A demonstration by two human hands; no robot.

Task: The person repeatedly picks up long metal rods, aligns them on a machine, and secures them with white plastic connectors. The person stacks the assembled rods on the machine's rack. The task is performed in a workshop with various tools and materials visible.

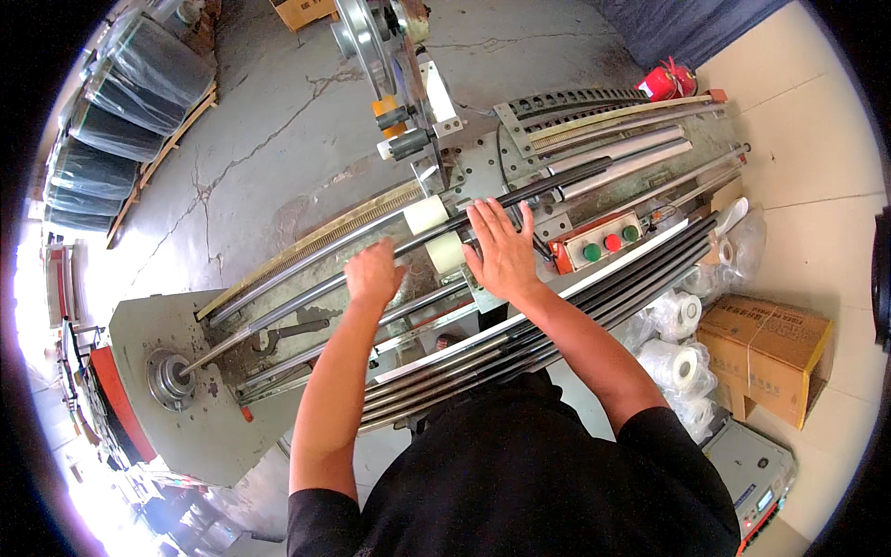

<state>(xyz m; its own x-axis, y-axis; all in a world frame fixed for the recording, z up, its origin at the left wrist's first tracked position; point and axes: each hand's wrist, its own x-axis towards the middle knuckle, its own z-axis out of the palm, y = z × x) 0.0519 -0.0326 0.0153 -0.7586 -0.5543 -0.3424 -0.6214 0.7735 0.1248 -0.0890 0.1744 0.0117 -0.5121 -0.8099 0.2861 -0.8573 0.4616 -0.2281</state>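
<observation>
A long dark rod (548, 188) runs slantwise across the machine bed, passing between two cream rollers (426, 214) on a carriage. Its left stretch is greyer and leads to a round chuck (171, 379) in the grey end housing. My left hand (371, 273) is curled over the rod left of the rollers, fingers bent and partly hidden. My right hand (502, 249) lies on the rod just right of the rollers, palm down, with its fingers stretched out. Along the near side, several dark rods (538, 342) lie side by side beneath a white strip.
Right of my right hand sits a control box (608, 243) with green and red buttons. An upright wheel assembly (371, 56) rises behind the carriage. A dark wrench-like tool (288, 331) rests on the bed. Wrapped rolls (673, 362), a cardboard box (766, 348) and red fire extinguishers (661, 84) stand at right.
</observation>
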